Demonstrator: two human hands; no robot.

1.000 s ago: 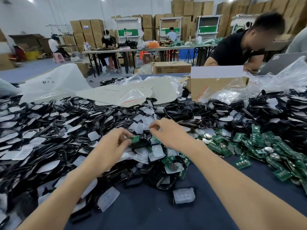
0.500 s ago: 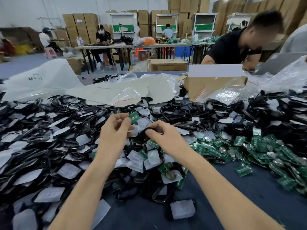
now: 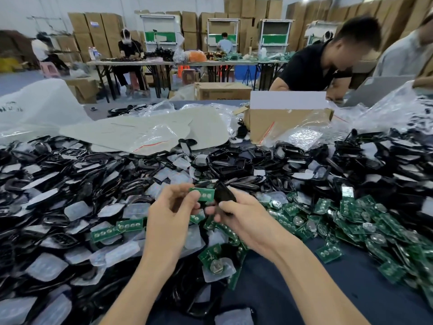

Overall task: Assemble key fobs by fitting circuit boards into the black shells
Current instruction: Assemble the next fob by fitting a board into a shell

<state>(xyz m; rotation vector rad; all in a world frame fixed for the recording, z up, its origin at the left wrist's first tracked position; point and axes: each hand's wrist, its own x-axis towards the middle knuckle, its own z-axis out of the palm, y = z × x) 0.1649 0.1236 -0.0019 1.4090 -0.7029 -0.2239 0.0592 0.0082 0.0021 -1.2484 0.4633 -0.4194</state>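
Left hand (image 3: 169,215): grip pinching a small green rectangular circuit board (image 3: 203,194). Right hand (image 3: 244,219): grip closed round a black plastic fob shell (image 3: 223,195). Both are held over the near middle of the blue-covered desk (image 3: 269,292), board just beside shell. Fitting step in hand. Next move probably calls for squaring the board to the shell's cavity, then pressing it in.

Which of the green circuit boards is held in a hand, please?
The circuit board pinched by the left hand, beside the black shell in the right hand; the rest lie loose.
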